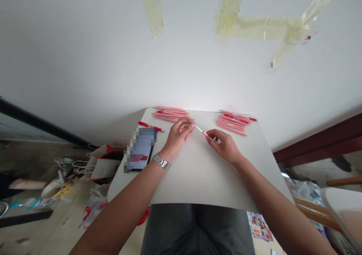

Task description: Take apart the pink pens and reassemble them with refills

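Observation:
Over the white table (192,172), my left hand (178,132), with a metal watch at its wrist, is closed. Its fingertips pinch one end of a thin white pen refill (199,128), and a short pink pen piece (187,136) pokes out below them. My right hand (224,145) pinches a pink pen part (205,133) at the refill's other end. Behind my left hand lies a pile of pink pens (171,113). A second group of pink pens (232,123) rests behind my right hand. The fingers partly hide what both hands hold.
A red pen (149,126) lies at the table's left, above a blurred-out phone (141,149). The white wall (181,66), with yellowed tape (254,26), rises behind the table. Bags (98,164) stand on the floor at left; a white stool (342,206) is at right.

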The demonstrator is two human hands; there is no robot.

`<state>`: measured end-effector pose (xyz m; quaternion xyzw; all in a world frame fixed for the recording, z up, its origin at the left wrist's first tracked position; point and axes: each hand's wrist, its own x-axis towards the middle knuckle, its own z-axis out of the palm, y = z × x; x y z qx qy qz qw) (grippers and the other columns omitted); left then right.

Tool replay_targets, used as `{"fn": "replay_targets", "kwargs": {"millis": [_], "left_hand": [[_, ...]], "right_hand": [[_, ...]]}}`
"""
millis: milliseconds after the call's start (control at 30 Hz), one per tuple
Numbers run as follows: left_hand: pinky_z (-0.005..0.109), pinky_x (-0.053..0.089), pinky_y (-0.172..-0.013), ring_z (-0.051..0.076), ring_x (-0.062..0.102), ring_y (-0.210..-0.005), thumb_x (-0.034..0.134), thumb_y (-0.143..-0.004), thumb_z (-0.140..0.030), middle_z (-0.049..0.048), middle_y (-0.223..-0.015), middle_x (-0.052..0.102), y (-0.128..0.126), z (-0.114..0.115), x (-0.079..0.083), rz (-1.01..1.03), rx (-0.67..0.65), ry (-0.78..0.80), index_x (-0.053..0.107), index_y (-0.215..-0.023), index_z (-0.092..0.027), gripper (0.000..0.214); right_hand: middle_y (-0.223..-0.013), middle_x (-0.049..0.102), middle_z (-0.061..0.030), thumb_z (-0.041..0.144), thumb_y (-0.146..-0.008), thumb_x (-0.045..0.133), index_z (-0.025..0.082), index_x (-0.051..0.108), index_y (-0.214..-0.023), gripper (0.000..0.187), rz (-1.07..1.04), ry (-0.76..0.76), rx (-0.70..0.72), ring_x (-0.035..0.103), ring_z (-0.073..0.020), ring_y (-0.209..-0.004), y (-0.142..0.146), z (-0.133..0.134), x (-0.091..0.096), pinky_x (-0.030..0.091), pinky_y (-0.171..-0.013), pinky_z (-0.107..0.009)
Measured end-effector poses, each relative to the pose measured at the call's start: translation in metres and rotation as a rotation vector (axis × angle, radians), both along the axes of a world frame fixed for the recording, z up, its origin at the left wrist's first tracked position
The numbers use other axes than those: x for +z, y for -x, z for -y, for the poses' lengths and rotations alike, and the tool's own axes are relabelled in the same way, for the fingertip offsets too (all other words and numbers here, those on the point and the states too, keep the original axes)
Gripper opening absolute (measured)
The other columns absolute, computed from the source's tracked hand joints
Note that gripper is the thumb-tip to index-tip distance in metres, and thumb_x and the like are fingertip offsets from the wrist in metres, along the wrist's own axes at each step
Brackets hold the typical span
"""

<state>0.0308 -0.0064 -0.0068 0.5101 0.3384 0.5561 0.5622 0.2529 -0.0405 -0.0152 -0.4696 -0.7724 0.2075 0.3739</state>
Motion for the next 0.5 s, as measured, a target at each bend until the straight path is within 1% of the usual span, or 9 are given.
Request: {"fn": "replay_targets", "kwargs": {"millis": [167, 367, 500], "left_hand": [[0.021, 0.039, -0.051, 0.013, 0.060, -0.079, 0.077, -0.090, -0.038, 0.0090, -0.119, 0.071, -0.0008, 0.0006, 0.0010, -0.019, -0.004, -0.012, 0.069, -0.109, -0.021, 0.027], [0.022, 0.038, -0.052, 0.013, 0.059, -0.078, 0.076, -0.091, -0.037, 0.0069, -0.107, 0.070, -0.0013, 0.0021, 0.0020, -0.029, -0.004, -0.012, 0.068, -0.110, -0.022, 0.026], [0.022, 0.037, -0.052, 0.012, 0.058, -0.077, 0.077, -0.090, -0.039, 0.0071, -0.110, 0.070, -0.0014, 0.0022, 0.0019, -0.045, -0.020, 0.010, 0.069, -0.110, -0.021, 0.028]], "right_hand": [[-0.085, 0.070, -0.0031, 0.035, -0.102, 0.057, 0.021, 0.068, -0.108, 0.019, -0.004, -0.007, 0.000, 0.063, -0.0154, -0.072, 0.0003, 0.0005, 0.0004, 0.050, -0.068, -0.028], [-0.088, 0.071, -0.0034, 0.034, -0.102, 0.058, 0.022, 0.068, -0.110, 0.017, -0.014, -0.021, 0.008, 0.064, -0.0163, -0.075, 0.0009, 0.0022, 0.0018, 0.050, -0.068, -0.029], [-0.090, 0.072, -0.0038, 0.034, -0.103, 0.058, 0.023, 0.068, -0.111, 0.017, -0.025, -0.016, 0.024, 0.065, -0.0169, -0.076, 0.0015, 0.0026, 0.0025, 0.050, -0.068, -0.029]]}}
